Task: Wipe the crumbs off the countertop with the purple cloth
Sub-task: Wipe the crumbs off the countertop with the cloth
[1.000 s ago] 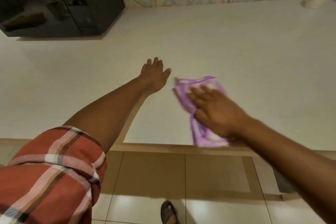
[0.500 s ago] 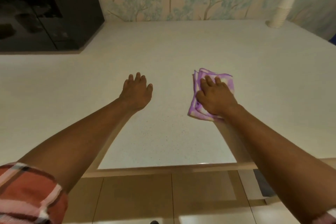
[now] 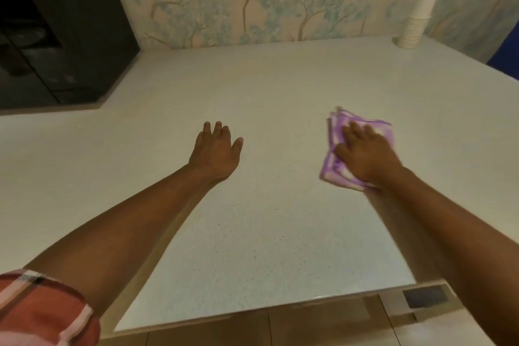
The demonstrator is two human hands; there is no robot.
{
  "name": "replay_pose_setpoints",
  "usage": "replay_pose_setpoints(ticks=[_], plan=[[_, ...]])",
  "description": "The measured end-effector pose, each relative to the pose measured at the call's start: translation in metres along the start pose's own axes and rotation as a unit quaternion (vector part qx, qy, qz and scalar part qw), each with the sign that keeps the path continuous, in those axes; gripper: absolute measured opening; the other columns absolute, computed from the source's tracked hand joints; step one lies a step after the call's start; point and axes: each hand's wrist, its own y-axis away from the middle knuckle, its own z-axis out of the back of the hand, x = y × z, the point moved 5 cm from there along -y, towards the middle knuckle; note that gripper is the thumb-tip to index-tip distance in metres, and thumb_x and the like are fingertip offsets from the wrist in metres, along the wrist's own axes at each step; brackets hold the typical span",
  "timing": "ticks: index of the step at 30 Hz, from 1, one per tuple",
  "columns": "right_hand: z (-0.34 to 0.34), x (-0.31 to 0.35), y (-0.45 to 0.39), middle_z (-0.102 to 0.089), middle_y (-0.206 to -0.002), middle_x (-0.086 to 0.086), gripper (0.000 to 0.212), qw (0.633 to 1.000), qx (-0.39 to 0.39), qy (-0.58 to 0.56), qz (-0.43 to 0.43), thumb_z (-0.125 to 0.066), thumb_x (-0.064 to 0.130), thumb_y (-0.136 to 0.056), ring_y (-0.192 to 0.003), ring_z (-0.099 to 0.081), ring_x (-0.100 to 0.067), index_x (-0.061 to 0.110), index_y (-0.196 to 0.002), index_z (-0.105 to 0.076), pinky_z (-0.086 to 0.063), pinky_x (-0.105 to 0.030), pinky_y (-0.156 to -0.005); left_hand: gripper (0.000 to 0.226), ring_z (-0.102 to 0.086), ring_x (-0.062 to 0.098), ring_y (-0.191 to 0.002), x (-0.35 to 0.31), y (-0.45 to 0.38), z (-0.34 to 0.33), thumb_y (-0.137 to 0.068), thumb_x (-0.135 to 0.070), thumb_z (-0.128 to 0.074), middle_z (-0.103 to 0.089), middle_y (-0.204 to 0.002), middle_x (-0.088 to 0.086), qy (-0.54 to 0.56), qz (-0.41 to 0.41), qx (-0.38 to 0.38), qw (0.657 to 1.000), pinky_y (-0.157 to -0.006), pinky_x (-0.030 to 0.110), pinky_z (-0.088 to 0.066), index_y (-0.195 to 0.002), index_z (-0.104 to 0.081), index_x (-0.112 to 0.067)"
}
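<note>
In the head view, the right hand (image 3: pixel 362 156) lies flat with fingers spread on the folded purple-and-white cloth (image 3: pixel 337 143) right of centre on the pale speckled countertop (image 3: pixel 266 233), the empty left hand (image 3: pixel 214 153) resting open beside; keep even pressure through overlapping strokes.

The purple cloth (image 3: pixel 335 149), striped white, lies folded and flat on the pale speckled bench (image 3: pixel 266 219). It sits toward the right, well back from the front edge.
</note>
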Motion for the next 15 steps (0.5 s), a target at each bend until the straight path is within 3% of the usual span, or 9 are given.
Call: replay_pose_setpoints(ticks=[3,6,12,15], plan=[[-0.007,-0.048,-0.010,-0.040,-0.148,-0.031,0.061,0.999,0.007,0.039,-0.023,-0.021,0.046,-0.096,-0.138,-0.036,-0.052,0.013,-0.131,-0.057,-0.041,-0.058,-0.105,0.069,-0.002,0.037,-0.150,0.004,-0.003,-0.005,-0.101,-0.048,-0.021,-0.009,-0.163,0.019,0.006,-0.001,0.009,1.000,-0.122,0.046,-0.006,-0.153,-0.017,-0.002],[-0.003,-0.073,-0.043,-0.037,-0.148,-0.030,0.054,0.997,0.016,0.010,-0.071,-0.033,0.046,-0.098,-0.140,-0.033,-0.050,0.015,-0.138,-0.052,-0.035,-0.061,-0.110,0.069,-0.003,0.036,-0.151,0.006,-0.007,-0.010,-0.101,-0.048,-0.020,-0.009,-0.163,0.018,0.006,-0.003,-0.002,1.000,-0.122,0.045,-0.005,-0.153,-0.017,-0.003],[0.004,-0.050,-0.121,-0.041,-0.146,-0.028,0.047,1.000,0.000,-0.024,0.015,-0.029,0.029,-0.103,-0.138,-0.036,-0.045,0.006,-0.135,-0.055,-0.033,-0.058,-0.112,0.066,-0.004,0.033,-0.151,0.006,-0.006,-0.012,-0.102,-0.046,-0.021,-0.010,-0.164,0.015,-0.005,0.011,-0.018,1.000,-0.122,0.043,-0.005,-0.153,-0.017,-0.005],[0.008,-0.003,-0.137,-0.038,-0.153,-0.024,0.054,0.995,-0.009,-0.043,0.088,-0.023,0.028,-0.102,-0.142,-0.037,-0.041,0.003,-0.146,-0.042,-0.034,-0.052,-0.114,0.063,-0.005,0.031,-0.151,0.006,-0.004,-0.011,-0.102,-0.042,-0.023,-0.011,-0.164,0.014,0.000,0.011,-0.024,1.000,-0.122,0.041,-0.006,-0.153,-0.018,-0.006]])
